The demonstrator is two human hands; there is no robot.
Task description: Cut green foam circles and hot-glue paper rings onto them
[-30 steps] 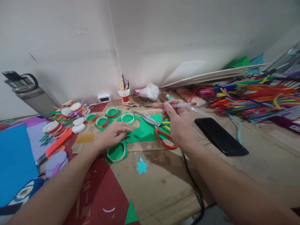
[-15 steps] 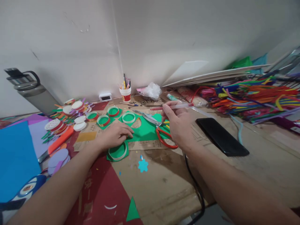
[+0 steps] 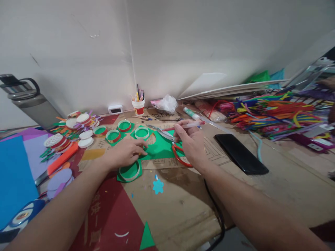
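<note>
My right hand [image 3: 192, 143] is closed on a red pen [image 3: 200, 123], held nearly level with its tip to the left. Just under that hand lie scissors with red handles [image 3: 179, 158], their blades over a green sheet [image 3: 159, 146]. My left hand [image 3: 127, 151] rests on the sheet's left part, fingers slightly bent and apart, holding nothing visible. A pale ring [image 3: 141, 132] sits on the sheet beyond the left fingers. Nearer to me, another ring [image 3: 138, 174] lies on a green piece. Several red-edged rings [image 3: 113, 136] stand on green pieces behind the left hand.
A black phone [image 3: 240, 153] lies right of my right hand, with a heap of coloured pipe cleaners [image 3: 267, 111] beyond. A blue flower cutout [image 3: 158, 187] lies in front. At the back stand a pen cup [image 3: 138, 108] and, leftward, a grey bottle [image 3: 34, 104]. An orange cutter [image 3: 62, 157] lies left.
The view has shifted slightly, so most things appear a little farther left. My right hand with the red pen has come slightly lower and nearer the sheet. The left hand stays on the sheet.
</note>
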